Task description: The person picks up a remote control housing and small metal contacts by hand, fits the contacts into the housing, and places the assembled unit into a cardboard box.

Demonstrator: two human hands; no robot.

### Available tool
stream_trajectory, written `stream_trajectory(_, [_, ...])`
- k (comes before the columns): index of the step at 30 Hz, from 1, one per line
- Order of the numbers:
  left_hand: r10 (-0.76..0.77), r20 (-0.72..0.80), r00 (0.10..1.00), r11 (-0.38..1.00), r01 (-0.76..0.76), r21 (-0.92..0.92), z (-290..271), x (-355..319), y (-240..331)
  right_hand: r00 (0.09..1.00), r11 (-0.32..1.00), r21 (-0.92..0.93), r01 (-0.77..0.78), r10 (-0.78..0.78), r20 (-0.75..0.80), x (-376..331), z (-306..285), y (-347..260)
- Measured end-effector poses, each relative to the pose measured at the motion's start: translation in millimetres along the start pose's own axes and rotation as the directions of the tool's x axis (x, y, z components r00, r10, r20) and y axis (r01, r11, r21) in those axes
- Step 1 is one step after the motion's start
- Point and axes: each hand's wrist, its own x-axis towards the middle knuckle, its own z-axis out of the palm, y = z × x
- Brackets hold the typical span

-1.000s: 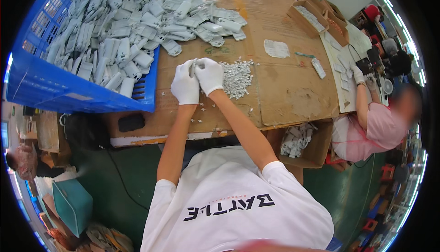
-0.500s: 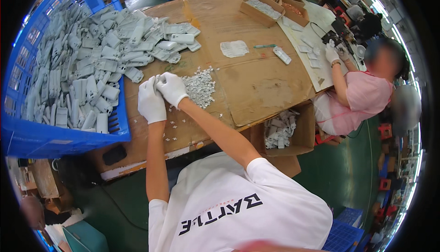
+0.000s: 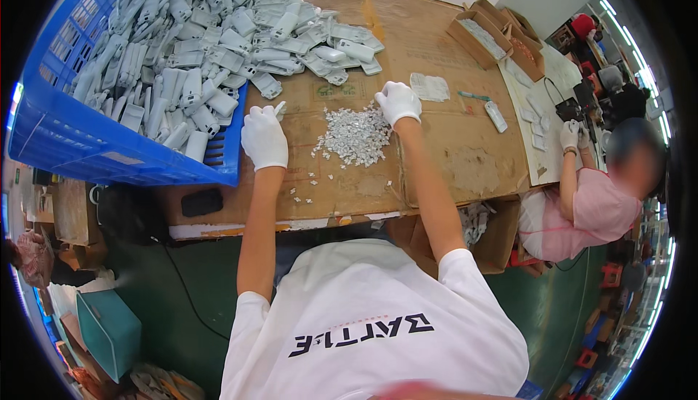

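Observation:
My left hand, in a white glove, is closed over the cardboard-covered table, beside the blue crate. Its thumb side points toward the far edge; whatever lies in the fingers is too small to make out. At the far right of a heap of tiny silvery-white parts, my gloved right hand is curled closed, its fingertips hidden. Grey-white plastic housings, like handset shells, fill the crate and spill onto the table beyond my left hand. A few loose tiny parts lie nearer to me.
A white cloth or paper, a green-handled tool and one housing lie to the right. Cardboard boxes stand at the back right. A co-worker in pink sits at the right. Below the table edge, an open carton holds housings.
My hands were together left of the heap; now they are apart. The right has moved right, past the heap to its far right side. The whole view has shifted too.

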Motion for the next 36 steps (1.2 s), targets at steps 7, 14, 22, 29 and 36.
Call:
stream_trajectory(7, [-0.042, -0.034, 0.999, 0.926, 0.027, -0.376, 18, 2, -14, 0.995, 0.993, -0.077, 0.087, -0.082, 0.062, 5, 14, -17])
stream_trajectory(14, [-0.116, 0.551, 0.827, 0.019, 0.556, -0.831, 14, 4, -18, 0.984, 0.989, -0.143, 0.042, -0.017, 0.176, 11, 2, -34])
stream_trajectory(22, [-0.245, 0.281, 0.928, 0.463, 0.367, -0.807, 9, -3, -12, 0.964, 0.944, -0.195, 0.266, -0.264, 0.041, 4, 1, -38])
stream_trajectory(29, [-0.148, 0.361, 0.921, 0.355, 0.391, -0.85, -20, -3, 12, 0.767, 0.481, 0.598, 0.641, -0.396, -0.504, -89, -10, -121])
stream_trajectory(36, [-0.29, 0.336, 0.896, 0.327, 0.423, -0.845, -35, -17, 27, 0.694, 0.538, 0.465, 0.703, -0.375, -0.615, -91, 11, -133])
